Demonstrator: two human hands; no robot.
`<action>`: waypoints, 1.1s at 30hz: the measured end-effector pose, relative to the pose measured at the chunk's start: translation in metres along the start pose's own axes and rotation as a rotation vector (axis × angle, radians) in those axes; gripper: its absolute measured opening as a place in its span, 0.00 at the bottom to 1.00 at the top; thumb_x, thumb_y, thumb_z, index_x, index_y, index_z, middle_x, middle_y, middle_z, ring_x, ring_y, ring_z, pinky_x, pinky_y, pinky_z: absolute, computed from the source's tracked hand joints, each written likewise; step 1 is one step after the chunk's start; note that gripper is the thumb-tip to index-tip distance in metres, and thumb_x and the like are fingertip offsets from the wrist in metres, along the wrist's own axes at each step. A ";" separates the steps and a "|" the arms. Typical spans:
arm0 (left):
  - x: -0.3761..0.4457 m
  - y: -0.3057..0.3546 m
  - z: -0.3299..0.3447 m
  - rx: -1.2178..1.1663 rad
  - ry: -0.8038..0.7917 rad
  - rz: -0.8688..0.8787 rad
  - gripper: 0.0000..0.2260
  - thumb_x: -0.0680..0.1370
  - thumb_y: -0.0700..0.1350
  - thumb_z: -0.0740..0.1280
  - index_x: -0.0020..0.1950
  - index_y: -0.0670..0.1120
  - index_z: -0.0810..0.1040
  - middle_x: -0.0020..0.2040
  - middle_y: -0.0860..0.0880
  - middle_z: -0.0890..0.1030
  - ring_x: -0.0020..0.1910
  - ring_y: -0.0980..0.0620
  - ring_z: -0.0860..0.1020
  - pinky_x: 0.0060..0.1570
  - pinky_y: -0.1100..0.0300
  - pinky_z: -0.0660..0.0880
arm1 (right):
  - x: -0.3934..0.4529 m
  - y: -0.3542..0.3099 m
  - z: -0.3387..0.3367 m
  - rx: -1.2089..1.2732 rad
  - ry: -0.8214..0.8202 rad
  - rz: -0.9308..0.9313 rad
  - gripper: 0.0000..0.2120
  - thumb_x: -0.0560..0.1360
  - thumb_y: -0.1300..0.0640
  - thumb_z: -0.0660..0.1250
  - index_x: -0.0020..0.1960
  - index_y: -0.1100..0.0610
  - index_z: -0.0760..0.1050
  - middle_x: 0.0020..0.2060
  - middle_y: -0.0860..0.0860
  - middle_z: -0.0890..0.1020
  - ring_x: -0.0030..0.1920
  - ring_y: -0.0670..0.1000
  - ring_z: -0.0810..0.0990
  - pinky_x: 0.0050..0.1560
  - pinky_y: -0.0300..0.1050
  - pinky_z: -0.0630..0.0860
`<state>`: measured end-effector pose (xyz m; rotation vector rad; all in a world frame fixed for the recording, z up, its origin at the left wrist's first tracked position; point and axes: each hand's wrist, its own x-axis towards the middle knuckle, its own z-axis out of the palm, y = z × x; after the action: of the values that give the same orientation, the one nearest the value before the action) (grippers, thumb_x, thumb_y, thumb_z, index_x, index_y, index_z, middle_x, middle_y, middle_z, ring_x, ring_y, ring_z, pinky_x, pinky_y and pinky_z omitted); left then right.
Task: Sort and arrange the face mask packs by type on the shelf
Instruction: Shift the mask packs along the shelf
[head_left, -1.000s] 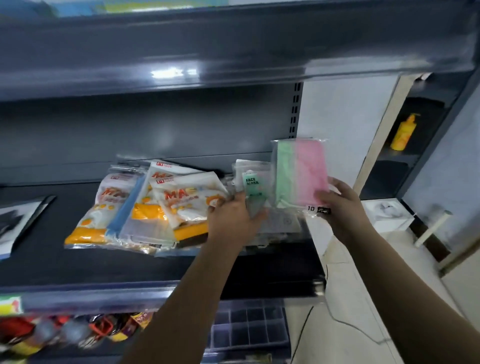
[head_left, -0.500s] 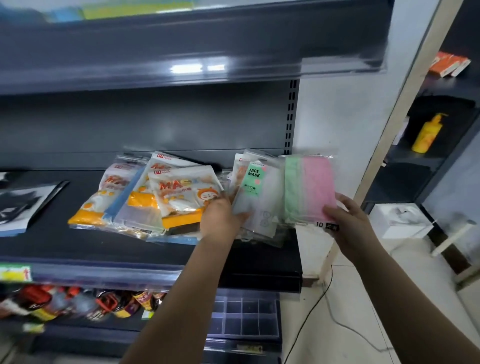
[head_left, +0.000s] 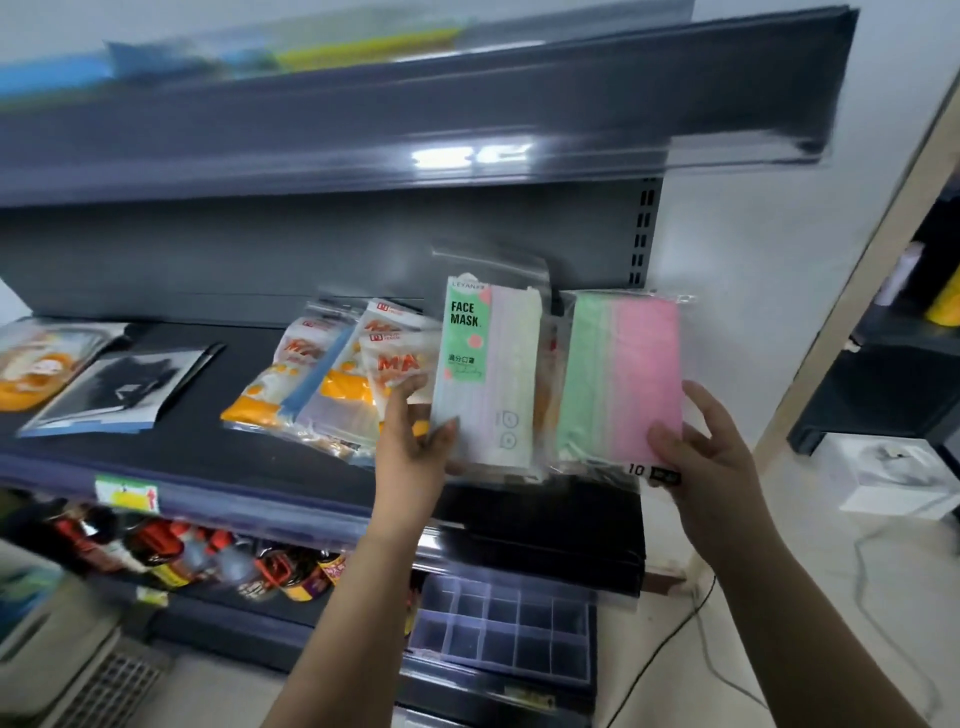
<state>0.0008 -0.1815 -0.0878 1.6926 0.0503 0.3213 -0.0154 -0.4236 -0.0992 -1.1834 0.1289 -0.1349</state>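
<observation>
We see left hand (head_left: 410, 441) gripping FACE MASK pack (head_left: 485, 374) upright, fingers curled at its lower edge; right hand (head_left: 696, 457) pinching green-pink pack (head_left: 623, 379) just beside, above shelf (head_left: 208, 452) right end. Orange packs (head_left: 332, 384) lie mid-shelf.

Both arms raised forward — left hand (head_left: 415, 441) and right hand (head_left: 696, 457) each gripping, fingers curled.

mask packs (head_left: 332, 384) on shelf (head_left: 208, 457), divider box (head_left: 498, 629) below
</observation>
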 end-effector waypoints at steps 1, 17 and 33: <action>-0.002 -0.001 -0.007 -0.018 0.009 -0.005 0.19 0.77 0.35 0.65 0.63 0.52 0.66 0.53 0.43 0.76 0.47 0.45 0.81 0.35 0.52 0.82 | -0.003 0.000 0.006 0.002 -0.014 -0.008 0.28 0.74 0.67 0.64 0.71 0.53 0.64 0.53 0.56 0.82 0.52 0.57 0.81 0.44 0.46 0.82; -0.012 -0.009 -0.179 -0.195 0.198 0.003 0.19 0.76 0.31 0.64 0.62 0.48 0.68 0.52 0.51 0.79 0.40 0.58 0.81 0.31 0.64 0.77 | -0.040 0.040 0.166 -0.073 -0.201 -0.032 0.33 0.66 0.59 0.68 0.70 0.49 0.65 0.57 0.46 0.81 0.59 0.49 0.79 0.65 0.56 0.71; -0.006 -0.051 -0.398 -0.161 0.363 -0.008 0.21 0.75 0.32 0.66 0.57 0.58 0.73 0.48 0.47 0.77 0.51 0.43 0.79 0.45 0.38 0.79 | -0.082 0.129 0.357 -0.088 -0.211 0.065 0.29 0.72 0.68 0.67 0.68 0.48 0.66 0.49 0.42 0.84 0.55 0.47 0.80 0.67 0.58 0.69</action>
<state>-0.0926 0.2090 -0.0941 1.4579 0.2925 0.6081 -0.0304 -0.0355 -0.0832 -1.2724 -0.0124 0.0535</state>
